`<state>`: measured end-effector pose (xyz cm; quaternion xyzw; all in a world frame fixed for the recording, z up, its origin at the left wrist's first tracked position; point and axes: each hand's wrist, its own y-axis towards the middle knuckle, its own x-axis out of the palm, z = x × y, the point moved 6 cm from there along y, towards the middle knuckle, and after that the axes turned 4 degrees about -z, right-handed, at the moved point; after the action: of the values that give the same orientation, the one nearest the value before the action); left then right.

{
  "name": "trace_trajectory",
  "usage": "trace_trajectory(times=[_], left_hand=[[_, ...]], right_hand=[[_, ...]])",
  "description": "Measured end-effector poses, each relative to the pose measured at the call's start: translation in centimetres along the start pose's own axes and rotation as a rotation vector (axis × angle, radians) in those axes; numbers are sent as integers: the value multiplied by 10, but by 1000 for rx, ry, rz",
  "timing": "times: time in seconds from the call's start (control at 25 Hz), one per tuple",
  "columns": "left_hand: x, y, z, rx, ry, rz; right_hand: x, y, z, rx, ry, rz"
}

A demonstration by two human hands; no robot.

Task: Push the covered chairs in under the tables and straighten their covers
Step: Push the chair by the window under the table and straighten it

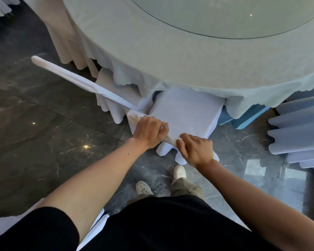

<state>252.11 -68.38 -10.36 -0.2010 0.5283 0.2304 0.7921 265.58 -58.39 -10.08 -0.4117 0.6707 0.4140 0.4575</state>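
A chair in a white cover stands in front of me, its seat partly under the round table draped in a pale cloth. My left hand grips the top edge of the chair's back on the left. My right hand grips the same edge further right, fingers curled over the white fabric. The cover's skirt hangs in folds below my hands. A second white-covered chair stands to the left, seen edge-on, its seat tucked under the tablecloth.
A round glass turntable lies on the table. Another covered chair's pleated skirt is at the right, with blue fabric beside it. More white fabric is at my lower left. My feet stand on dark marble floor.
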Motion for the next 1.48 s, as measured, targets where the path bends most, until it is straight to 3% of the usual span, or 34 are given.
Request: trace_trajectory(times=[0.4,1.04,1.48], left_hand=[[0,64,-9,-110,25,-28],[-1,65,-14,-124,94,-123],[-5,43,-10,-104,101,-113]], right_hand=[[-1,67,40,-66,-49,91],[15,70,34,35,93,-226],[21,52,22,8,93,-248]])
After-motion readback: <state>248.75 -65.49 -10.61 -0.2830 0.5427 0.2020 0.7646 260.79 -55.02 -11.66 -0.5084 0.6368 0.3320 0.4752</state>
